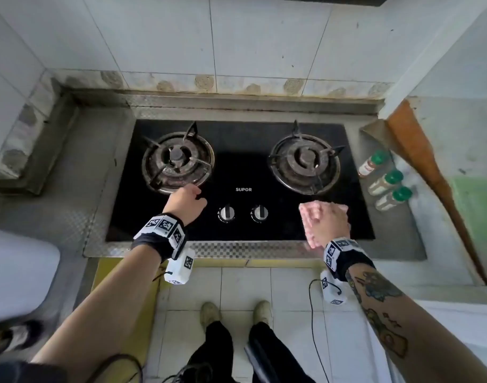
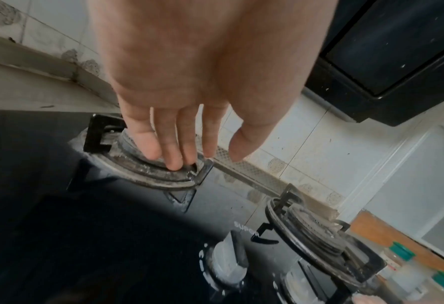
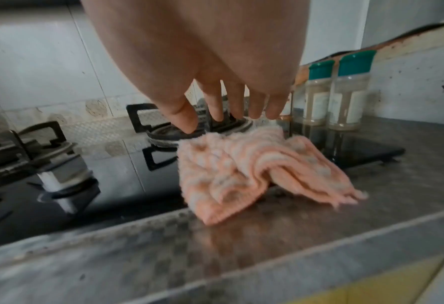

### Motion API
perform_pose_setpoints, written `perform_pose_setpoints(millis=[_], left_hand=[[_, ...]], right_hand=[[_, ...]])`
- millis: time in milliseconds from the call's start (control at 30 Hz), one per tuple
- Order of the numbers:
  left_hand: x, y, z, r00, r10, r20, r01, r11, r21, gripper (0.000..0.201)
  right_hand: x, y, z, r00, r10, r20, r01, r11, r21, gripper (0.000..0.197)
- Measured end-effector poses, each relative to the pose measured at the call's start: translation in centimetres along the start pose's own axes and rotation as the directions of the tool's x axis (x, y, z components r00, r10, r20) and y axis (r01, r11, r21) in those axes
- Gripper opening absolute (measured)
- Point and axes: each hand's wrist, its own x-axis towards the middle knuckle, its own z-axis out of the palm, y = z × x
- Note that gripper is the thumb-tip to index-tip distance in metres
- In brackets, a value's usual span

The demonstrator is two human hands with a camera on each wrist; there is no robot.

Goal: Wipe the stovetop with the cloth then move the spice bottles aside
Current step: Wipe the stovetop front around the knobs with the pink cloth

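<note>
The black glass stovetop (image 1: pixel 237 167) has two burners and two knobs. A pink striped cloth (image 1: pixel 308 217) lies crumpled on its front right corner, partly over the steel rim (image 3: pixel 241 168). My right hand (image 1: pixel 330 222) is over the cloth with straight fingers (image 3: pixel 228 121); the wrist view shows the fingers just above the cloth's far edge. My left hand (image 1: pixel 190 199) hovers at the front edge of the left burner (image 1: pixel 177 161), fingers hanging straight and empty (image 2: pixel 202 158). Three green-capped spice bottles (image 1: pixel 384 182) stand in a row right of the stovetop (image 3: pixel 349 92).
The right burner (image 1: pixel 304 161) is just behind the cloth. Two knobs (image 1: pixel 226 213) sit at the front centre. A wooden board (image 1: pixel 424 167) leans behind the bottles. Patterned steel counter (image 1: pixel 71 217) surrounds the stovetop, with tiled walls behind and a raised ledge (image 1: pixel 24 139) at the left.
</note>
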Motion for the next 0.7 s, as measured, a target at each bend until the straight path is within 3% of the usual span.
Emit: perform_pose_setpoints(millis=[67, 167, 267, 367, 467, 600, 700], left_hand=[[0.2, 0.1, 0.8, 0.999, -0.035, 0.032, 0.034, 0.999, 0.014, 0.044], [-0.3, 0.5, 2.4, 0.995, -0.045, 0.089, 0.042, 0.999, 0.032, 0.045], [-0.3, 1.1, 4.0, 0.995, -0.007, 0.099, 0.005, 1.0, 0.027, 0.043], [-0.2, 1.6, 5.6, 0.995, 0.029, 0.097, -0.032, 0.999, 0.038, 0.039], [-0.2, 2.1, 6.8, 0.995, 0.065, 0.082, -0.068, 0.997, 0.037, 0.031], [-0.2, 2.4, 7.7, 0.993, 0.07, 0.093, -0.075, 0.995, 0.061, 0.033], [0.1, 2.5, 7.9, 0.997, 0.045, 0.068, -0.051, 0.996, 0.079, 0.029]], right_hand=[[0.1, 0.6, 0.5, 0.996, -0.041, 0.074, 0.039, 0.999, 0.026, 0.047], [0.0, 2.1, 2.3, 0.986, -0.041, 0.159, 0.054, 0.995, -0.079, 0.047], [-0.4, 2.7, 2.7, 0.989, -0.068, 0.134, 0.079, 0.993, -0.086, 0.061], [0.2, 3.8, 3.0, 0.984, -0.119, 0.131, 0.132, 0.986, -0.097, 0.061], [2.3, 5.3, 2.3, 0.986, -0.091, 0.141, 0.108, 0.987, -0.116, 0.059], [4.8, 6.6, 1.7, 0.983, -0.03, 0.183, 0.062, 0.984, -0.168, 0.073], [4.5, 5.8, 1.9, 0.99, -0.013, 0.139, 0.035, 0.987, -0.158, 0.076]])
